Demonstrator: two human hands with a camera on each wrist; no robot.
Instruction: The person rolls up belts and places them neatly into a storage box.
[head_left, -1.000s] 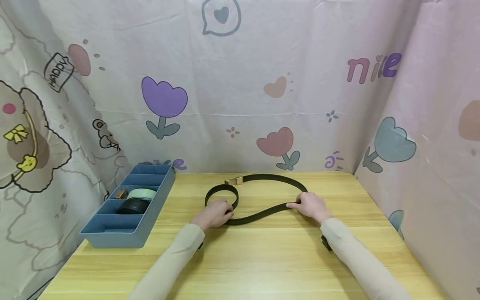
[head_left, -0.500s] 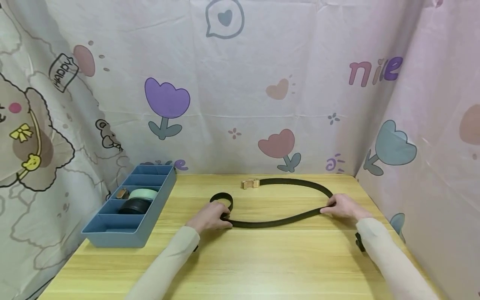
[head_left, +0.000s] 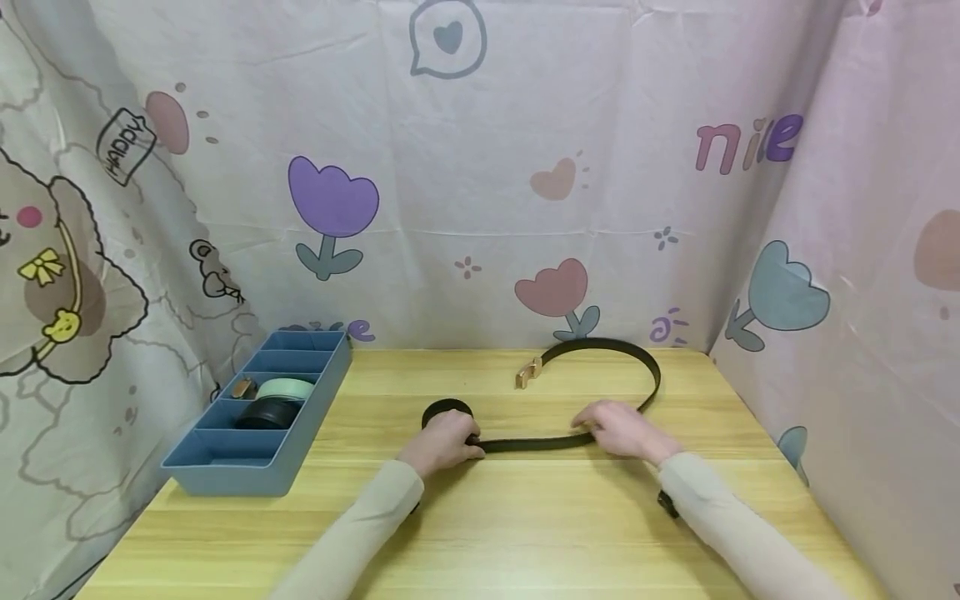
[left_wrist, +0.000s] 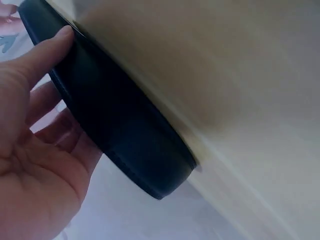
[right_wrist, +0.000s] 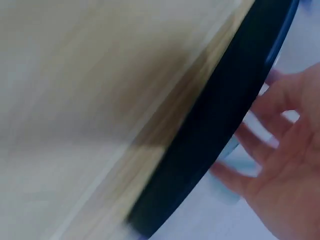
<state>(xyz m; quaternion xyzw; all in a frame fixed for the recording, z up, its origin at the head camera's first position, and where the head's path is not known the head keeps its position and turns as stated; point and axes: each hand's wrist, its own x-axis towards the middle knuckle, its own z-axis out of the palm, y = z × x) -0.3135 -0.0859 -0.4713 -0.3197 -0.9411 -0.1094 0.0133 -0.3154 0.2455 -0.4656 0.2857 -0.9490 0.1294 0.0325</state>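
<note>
A black belt (head_left: 536,445) lies on edge across the wooden table, its left end rolled into a small coil (head_left: 444,407). My left hand (head_left: 444,442) holds the coil; in the left wrist view the thumb (left_wrist: 55,47) presses its near face and the other fingers reach behind, partly hidden. My right hand (head_left: 618,429) is at the strap farther right. In the right wrist view its relaxed fingers (right_wrist: 255,142) are along the back edge of the belt, none across its near face. Beyond, the strap curves back to a gold buckle (head_left: 528,373).
At the left of the table stands a blue divided tray (head_left: 300,450). Inside are a black coil (head_left: 267,412), a pale green coil (head_left: 285,388) and a brownish buckle-like piece (head_left: 242,387). Printed curtains (head_left: 450,192) hang behind and at both sides.
The right hand moved out right along the strap, then came back left. The left coil became smaller and tighter. The buckle moved right and turned, and the far loop now bulges backward.
</note>
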